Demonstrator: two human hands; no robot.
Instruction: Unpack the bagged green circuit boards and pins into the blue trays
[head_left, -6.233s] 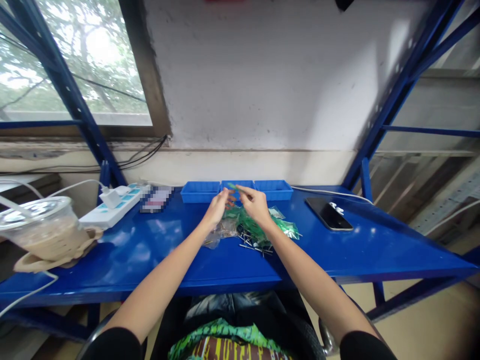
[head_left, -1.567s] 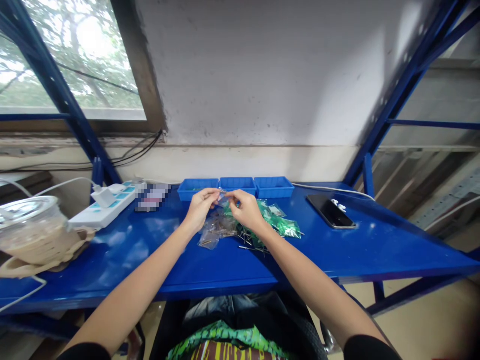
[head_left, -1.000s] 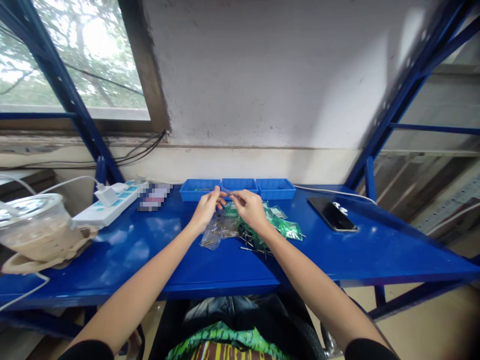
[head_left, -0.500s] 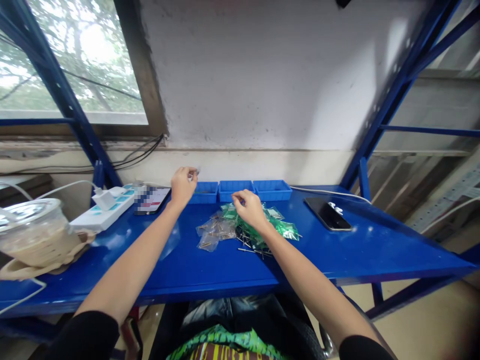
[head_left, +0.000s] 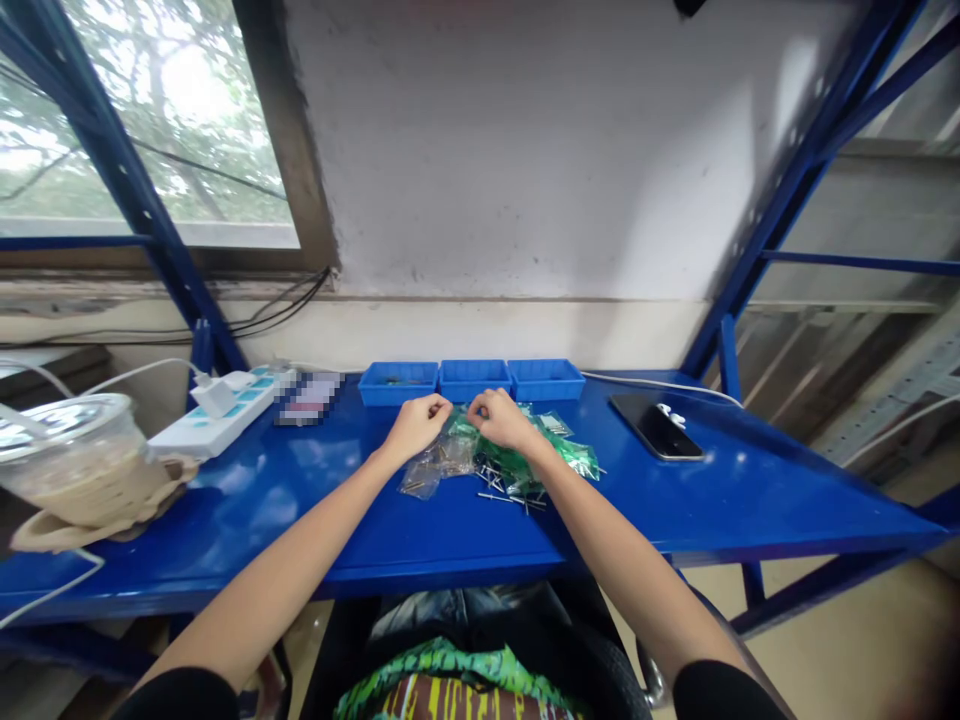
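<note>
My left hand point(head_left: 420, 424) is closed in a pinch over the clear plastic bags point(head_left: 431, 465), just in front of the left blue bin point(head_left: 397, 384). Anything between its fingertips is too small to make out. A short gap away, my right hand point(head_left: 504, 418) curls with thumb and fingertips together above a pile of green plastic bags point(head_left: 577, 458); what it grips, if anything, is hidden. Loose thin metal pins point(head_left: 501, 497) lie at the pile's front edge. Small brass-coloured pieces show inside the clear bags.
Beside the left bin stand a middle blue bin point(head_left: 474, 380) and a right blue bin point(head_left: 547, 380). A dark phone point(head_left: 652, 430) with white earbuds point(head_left: 671, 416) lies to the right. On the left are a power strip point(head_left: 217, 415) and a lidded drink cup point(head_left: 75, 470).
My left hand has come down and right from above the left bin to beside my right hand. The right hand has shifted only slightly, staying over the green bags.
</note>
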